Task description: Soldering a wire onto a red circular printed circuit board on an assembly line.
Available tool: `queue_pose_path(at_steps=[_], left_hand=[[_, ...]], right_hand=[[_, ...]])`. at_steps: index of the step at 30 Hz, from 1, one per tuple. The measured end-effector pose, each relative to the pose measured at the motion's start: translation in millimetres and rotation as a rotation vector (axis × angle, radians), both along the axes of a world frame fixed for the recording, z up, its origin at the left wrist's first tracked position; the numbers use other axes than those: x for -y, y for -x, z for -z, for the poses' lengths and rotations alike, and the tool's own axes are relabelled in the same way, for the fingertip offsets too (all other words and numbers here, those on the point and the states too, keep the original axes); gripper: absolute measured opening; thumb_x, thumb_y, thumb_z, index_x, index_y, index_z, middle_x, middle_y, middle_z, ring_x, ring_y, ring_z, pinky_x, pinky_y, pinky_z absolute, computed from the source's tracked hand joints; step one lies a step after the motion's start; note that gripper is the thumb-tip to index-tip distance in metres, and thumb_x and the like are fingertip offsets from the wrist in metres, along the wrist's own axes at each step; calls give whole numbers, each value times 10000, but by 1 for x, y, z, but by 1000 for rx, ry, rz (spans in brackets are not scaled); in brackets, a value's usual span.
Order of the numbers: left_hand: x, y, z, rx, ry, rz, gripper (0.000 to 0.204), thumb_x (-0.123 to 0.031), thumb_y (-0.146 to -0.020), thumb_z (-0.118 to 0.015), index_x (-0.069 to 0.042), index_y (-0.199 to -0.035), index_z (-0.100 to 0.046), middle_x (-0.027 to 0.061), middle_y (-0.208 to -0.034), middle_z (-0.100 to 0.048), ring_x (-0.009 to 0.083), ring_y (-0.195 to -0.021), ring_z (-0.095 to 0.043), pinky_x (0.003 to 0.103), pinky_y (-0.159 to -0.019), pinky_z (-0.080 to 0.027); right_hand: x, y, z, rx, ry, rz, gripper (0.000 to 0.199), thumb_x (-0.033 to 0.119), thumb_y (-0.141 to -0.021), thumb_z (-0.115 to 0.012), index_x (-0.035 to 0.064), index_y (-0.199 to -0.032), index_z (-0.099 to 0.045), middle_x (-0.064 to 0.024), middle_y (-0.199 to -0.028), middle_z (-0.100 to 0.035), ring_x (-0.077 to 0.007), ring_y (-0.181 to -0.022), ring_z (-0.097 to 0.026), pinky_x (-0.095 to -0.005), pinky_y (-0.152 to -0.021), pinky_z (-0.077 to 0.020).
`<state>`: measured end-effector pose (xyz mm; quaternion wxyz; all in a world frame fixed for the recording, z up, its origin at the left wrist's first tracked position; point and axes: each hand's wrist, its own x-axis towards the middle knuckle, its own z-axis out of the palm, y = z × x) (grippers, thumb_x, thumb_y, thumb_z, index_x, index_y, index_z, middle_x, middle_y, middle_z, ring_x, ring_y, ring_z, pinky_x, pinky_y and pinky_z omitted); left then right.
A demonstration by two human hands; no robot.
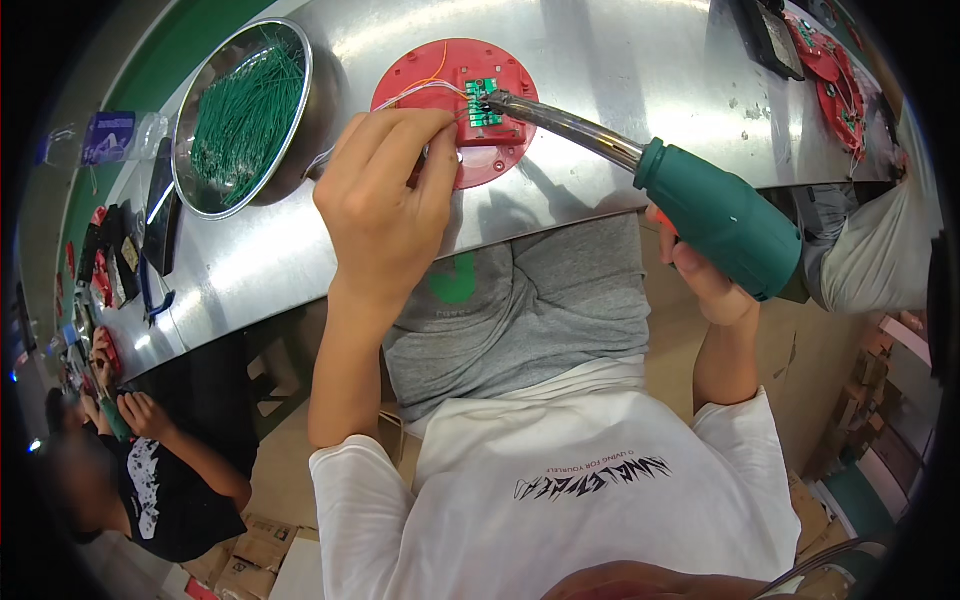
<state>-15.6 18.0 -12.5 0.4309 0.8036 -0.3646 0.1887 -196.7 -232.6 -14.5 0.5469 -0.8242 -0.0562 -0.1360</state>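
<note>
A round red plastic housing [412,72] lies on the metal bench, with a small green circuit board [485,118] set in its raised middle. My left hand [385,185] rests over the housing's left part, thumb and forefinger pinched beside the board on what looks like a thin wire. Orange and white wires [425,87] run from the board to the left, partly behind this hand. My right hand [705,275] is closed around the green handle of a soldering iron [720,215]. Its dark tip reaches the board; whether it touches a pad, I cannot tell.
To the left stands a metal bowl [300,130] of cut green wires [250,120]. A dark tray [768,40] and more red housings [838,100] lie at the far right. A co-worker [180,470] sits at the lower left, and another person's sleeve [885,245] shows at right.
</note>
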Motion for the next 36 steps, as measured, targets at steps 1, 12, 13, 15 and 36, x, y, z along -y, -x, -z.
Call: queue_pose_path(at_steps=[1,12,13,15,36], left_hand=[[0,-1,2,-5,3,-3,130,30,-755,-736,-7,-877,-709,115,-825,-684,268,-707,-639,346,-612,-505],[1,-9,6,46,-4,14,130,28,-751,-709,-6,-876,-709,110,-824,-683,284,-727,-651,369,-653,-522],[1,-8,6,42,-3,13,130,28,-751,-709,-6,-876,-709,110,-824,-683,284,-727,-651,369,-653,-522],[2,-9,6,61,2,16,132,29,-749,-710,-8,-875,-709,108,-823,-683,282,-727,-651,368,-653,-522],[-1,-7,3,27,-14,0,141,18,-747,-720,-11,-886,-717,108,-836,-695,279,-734,-658,353,-651,-525]], right_hand=[[0,-1,0,7,14,-5,447,177,-910,-660,-84,-1262,-571,-163,-1017,-651,-151,-658,-560,-289,-605,-452],[-9,-10,-9,-63,-30,69,400,154,-889,-667,-70,-1214,-595,-114,-884,-616,-144,-621,-539,-281,-585,-432],[-9,-9,-9,-72,-62,68,400,148,-882,-670,-67,-1211,-597,-113,-875,-610,-147,-613,-536,-282,-576,-430],[-13,-11,-13,-80,-122,80,397,146,-883,-665,-65,-1212,-598,-116,-872,-607,-149,-609,-536,-284,-564,-425],[-15,-24,-19,26,-438,115,302,22,-889,-594,-84,-1170,-631,-179,-986,-695,-155,-590,-595,-257,-527,-468]])
